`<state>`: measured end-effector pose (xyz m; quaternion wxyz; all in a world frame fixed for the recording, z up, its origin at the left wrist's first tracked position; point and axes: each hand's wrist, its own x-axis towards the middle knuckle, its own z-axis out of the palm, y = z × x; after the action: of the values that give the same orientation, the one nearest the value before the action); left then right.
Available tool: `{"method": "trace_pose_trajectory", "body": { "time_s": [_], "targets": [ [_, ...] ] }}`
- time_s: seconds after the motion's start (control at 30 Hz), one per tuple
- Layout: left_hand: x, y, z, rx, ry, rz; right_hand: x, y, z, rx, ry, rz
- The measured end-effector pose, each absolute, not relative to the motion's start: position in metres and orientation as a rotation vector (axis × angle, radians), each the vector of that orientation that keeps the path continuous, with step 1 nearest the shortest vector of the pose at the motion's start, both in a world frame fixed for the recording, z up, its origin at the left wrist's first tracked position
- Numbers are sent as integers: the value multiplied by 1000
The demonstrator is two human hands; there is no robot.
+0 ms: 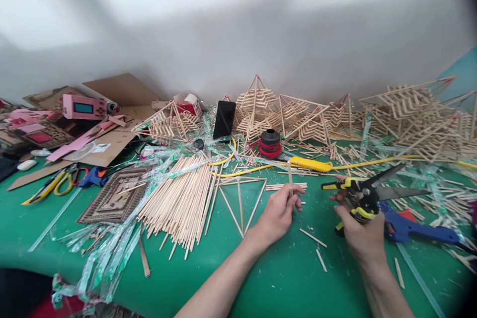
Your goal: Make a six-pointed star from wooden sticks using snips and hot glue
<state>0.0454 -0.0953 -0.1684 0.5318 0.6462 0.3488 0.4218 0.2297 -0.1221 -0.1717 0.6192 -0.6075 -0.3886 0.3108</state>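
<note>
My left hand pinches a short wooden stick, which points upward above the green table. In my right hand is a pair of yellow-and-black shears; its blades are spread apart and point right. Just left of my left hand lies a triangular stick frame with a middle strut. Several short cut sticks lie in a row behind that hand. Two loose offcuts rest between my hands. A blue glue gun lies right of my right hand.
A large fan of long sticks covers the left middle. Stick pyramids line the wall. A yellow cutter knife, a yellow cable, a red wire spool and a phone lie behind my hands. Plastic strips hang over the front edge.
</note>
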Motion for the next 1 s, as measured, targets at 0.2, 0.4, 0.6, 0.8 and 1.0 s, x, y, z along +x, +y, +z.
{"method": "trace_pose_trajectory", "body": {
  "time_s": [0.2, 0.4, 0.6, 0.8, 1.0],
  "targets": [
    [48, -93, -164, 1562, 880, 1097, 233, -142, -176, -1415, -922, 898],
    [47, -97, -164, 1565, 851, 1112, 231, -159, -178, -1463, -930, 1138],
    [45, -100, -168, 1503, 801, 1089, 241, -162, -175, -1441, -834, 1227],
    [51, -99, -166, 1422, 808, 998, 235, -164, -170, -1380, -926, 1244],
    [51, -100, -161, 1395, 741, 970, 243, -163, -183, -1319, -1043, 1329]
  ]
}}
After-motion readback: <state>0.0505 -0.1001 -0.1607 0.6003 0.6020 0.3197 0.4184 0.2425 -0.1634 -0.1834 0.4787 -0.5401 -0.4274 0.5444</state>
